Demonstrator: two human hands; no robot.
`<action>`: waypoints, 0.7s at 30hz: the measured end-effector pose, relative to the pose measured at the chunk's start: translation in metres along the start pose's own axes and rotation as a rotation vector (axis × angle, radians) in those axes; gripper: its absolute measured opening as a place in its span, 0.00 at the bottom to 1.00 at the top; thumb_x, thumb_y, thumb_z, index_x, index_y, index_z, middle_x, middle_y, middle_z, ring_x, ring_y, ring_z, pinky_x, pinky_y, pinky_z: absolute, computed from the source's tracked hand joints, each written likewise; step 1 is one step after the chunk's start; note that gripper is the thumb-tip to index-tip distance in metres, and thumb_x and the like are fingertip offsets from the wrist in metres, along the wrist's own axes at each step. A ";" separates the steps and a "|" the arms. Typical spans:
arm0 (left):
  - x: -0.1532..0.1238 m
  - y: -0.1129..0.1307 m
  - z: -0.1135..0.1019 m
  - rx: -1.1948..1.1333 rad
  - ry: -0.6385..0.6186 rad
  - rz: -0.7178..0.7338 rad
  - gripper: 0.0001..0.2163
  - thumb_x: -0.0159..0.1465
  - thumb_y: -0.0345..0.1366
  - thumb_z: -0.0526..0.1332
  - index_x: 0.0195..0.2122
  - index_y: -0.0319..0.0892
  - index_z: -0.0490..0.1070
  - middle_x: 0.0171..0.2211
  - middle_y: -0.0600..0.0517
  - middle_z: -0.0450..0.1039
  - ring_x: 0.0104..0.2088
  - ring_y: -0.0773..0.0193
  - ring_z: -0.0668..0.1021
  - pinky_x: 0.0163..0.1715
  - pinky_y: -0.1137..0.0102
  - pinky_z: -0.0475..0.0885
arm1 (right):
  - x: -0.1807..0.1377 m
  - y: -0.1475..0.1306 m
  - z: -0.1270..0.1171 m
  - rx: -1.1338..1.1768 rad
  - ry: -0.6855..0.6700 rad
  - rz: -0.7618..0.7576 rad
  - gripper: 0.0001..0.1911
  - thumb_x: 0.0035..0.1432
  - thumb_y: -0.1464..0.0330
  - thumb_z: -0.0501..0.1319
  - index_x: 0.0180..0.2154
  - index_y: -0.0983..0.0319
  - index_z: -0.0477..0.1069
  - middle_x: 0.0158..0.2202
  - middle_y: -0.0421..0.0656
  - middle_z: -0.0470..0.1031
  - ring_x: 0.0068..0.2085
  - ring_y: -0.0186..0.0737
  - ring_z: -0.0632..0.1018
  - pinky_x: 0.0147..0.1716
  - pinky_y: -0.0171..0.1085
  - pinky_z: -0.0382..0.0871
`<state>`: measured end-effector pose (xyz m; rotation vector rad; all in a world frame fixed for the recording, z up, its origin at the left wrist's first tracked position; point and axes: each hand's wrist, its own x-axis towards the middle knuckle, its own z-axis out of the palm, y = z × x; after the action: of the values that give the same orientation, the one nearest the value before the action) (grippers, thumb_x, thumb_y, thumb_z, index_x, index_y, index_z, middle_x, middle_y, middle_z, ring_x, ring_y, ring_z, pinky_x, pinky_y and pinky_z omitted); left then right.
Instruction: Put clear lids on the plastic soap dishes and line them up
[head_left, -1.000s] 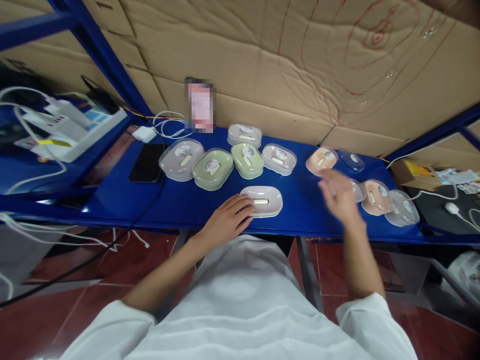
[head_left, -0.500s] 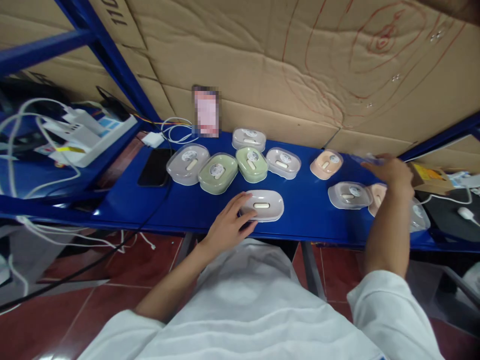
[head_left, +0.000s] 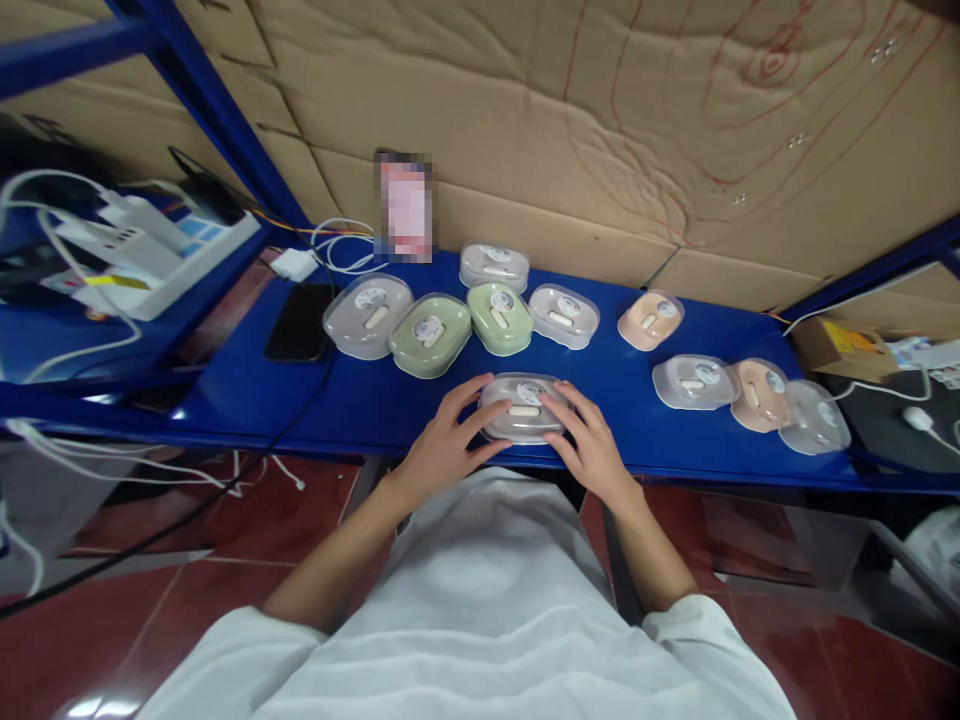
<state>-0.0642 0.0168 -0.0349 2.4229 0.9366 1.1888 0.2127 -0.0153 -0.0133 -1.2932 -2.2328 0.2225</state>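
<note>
A white oval soap case (head_left: 523,408) with a clear lid on it sits near the front edge of the blue shelf (head_left: 375,400). My left hand (head_left: 446,442) grips its left side, fingers curled round the rim. My right hand (head_left: 589,440) holds the right side, fingers pressed on the clear lid. Behind lie several more lidded cases: grey (head_left: 367,315), two green (head_left: 430,334) (head_left: 499,317), white (head_left: 564,315) and another white (head_left: 494,265).
To the right lie a peach case (head_left: 649,319), a clear-lidded grey case (head_left: 695,381), another peach case (head_left: 758,394) and a clear one (head_left: 815,415). A black phone (head_left: 298,321), white cables and a charger (head_left: 292,264) lie left. Cardboard lines the wall.
My right hand reached to the far right, picked up a clear lid and brought it onto the white case. The left hand stayed on the case.
</note>
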 end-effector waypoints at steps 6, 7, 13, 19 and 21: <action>0.002 -0.002 0.001 0.028 0.001 -0.033 0.20 0.69 0.42 0.71 0.60 0.49 0.73 0.63 0.41 0.70 0.66 0.48 0.75 0.65 0.49 0.77 | 0.002 -0.005 0.001 -0.098 -0.066 -0.067 0.33 0.74 0.57 0.62 0.75 0.45 0.58 0.76 0.47 0.61 0.78 0.60 0.57 0.72 0.62 0.65; 0.002 -0.001 0.001 0.041 -0.004 -0.039 0.20 0.69 0.43 0.71 0.60 0.49 0.73 0.62 0.42 0.72 0.65 0.48 0.76 0.65 0.48 0.76 | 0.000 -0.006 0.002 -0.092 -0.061 -0.068 0.34 0.74 0.58 0.62 0.76 0.44 0.57 0.77 0.46 0.59 0.78 0.59 0.57 0.72 0.62 0.65; 0.002 0.002 0.001 0.090 -0.028 -0.017 0.23 0.71 0.42 0.68 0.66 0.49 0.70 0.68 0.39 0.67 0.69 0.47 0.73 0.67 0.50 0.75 | -0.006 0.000 0.004 -0.070 0.033 -0.017 0.38 0.74 0.61 0.62 0.78 0.41 0.50 0.79 0.43 0.55 0.77 0.58 0.60 0.72 0.61 0.66; 0.001 0.002 0.004 0.126 -0.062 -0.024 0.22 0.74 0.41 0.65 0.68 0.51 0.69 0.68 0.41 0.67 0.70 0.48 0.72 0.67 0.51 0.75 | -0.006 0.002 0.002 -0.139 0.021 -0.001 0.37 0.74 0.58 0.63 0.77 0.43 0.53 0.75 0.47 0.63 0.75 0.59 0.66 0.70 0.61 0.68; 0.002 0.002 0.004 0.125 -0.060 -0.038 0.22 0.74 0.40 0.64 0.68 0.52 0.68 0.69 0.41 0.66 0.70 0.48 0.71 0.67 0.51 0.75 | -0.006 0.002 0.002 -0.131 0.021 0.024 0.37 0.74 0.58 0.62 0.77 0.43 0.52 0.76 0.46 0.61 0.75 0.59 0.65 0.71 0.61 0.67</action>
<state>-0.0593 0.0163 -0.0355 2.5098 1.0636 1.0681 0.2150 -0.0195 -0.0184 -1.3842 -2.2467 0.0723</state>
